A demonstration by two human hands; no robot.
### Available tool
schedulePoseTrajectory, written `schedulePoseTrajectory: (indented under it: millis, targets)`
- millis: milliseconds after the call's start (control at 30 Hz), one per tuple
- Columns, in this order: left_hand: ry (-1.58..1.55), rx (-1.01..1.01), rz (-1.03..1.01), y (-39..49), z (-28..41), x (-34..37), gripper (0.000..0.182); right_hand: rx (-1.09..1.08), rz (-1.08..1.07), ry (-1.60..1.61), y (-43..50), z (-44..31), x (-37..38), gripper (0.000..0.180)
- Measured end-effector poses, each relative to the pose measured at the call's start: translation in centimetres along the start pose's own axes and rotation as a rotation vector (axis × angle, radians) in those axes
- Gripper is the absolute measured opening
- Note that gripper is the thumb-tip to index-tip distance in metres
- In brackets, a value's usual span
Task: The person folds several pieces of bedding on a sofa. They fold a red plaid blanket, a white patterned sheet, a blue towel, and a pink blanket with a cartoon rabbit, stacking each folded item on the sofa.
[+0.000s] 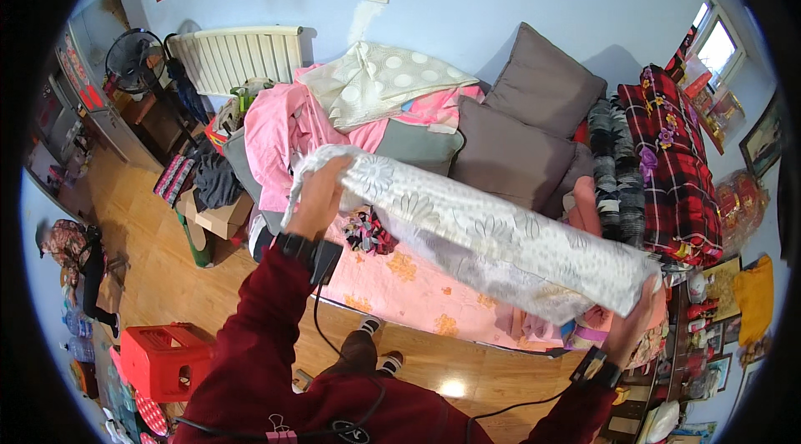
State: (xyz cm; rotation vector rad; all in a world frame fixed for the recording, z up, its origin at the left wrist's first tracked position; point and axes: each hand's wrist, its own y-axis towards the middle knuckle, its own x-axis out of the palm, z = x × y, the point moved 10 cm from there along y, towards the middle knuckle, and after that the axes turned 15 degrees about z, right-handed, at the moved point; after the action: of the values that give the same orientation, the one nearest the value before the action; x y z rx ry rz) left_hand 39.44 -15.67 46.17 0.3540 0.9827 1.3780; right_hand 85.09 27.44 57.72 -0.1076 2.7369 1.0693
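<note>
A white cloth with grey flower outlines [488, 228] is stretched between my two hands above a couch or bed with a pink floral cover [425, 287]. My left hand [322, 193] grips its left end, raised higher in the picture. At the lower right, my right hand [635, 312] holds the other end. Behind the cloth lie a pink garment [275, 131], a pale dotted cloth [388, 78] and brown cushions [513, 150]. A dark patterned bundle [369, 231] rests on the pink cover beneath the cloth.
Folded plaid bedding [676, 168] is stacked at the right. A red plastic stool [166, 362] stands on the wood floor at lower left, a cardboard box [222, 215] beside the couch. Farther left are a person [78, 256] and a fan [134, 62]. Cables run from both my wrists.
</note>
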Motion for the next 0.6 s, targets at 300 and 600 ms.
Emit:
schedulePoseTrajectory:
  millis: [300,600]
  targets:
    - [-1.511,-1.316,0.197,-22.4,-7.8,7.2,0.046,0.947,-0.099,0.404,-21.6,16.6,-4.3,0.042]
    - [-0.564,-2.156,0.461,-57.0,-21.1,15.2,0.034,1.369,-0.266,0.092,-40.4,31.1,0.4,0.037]
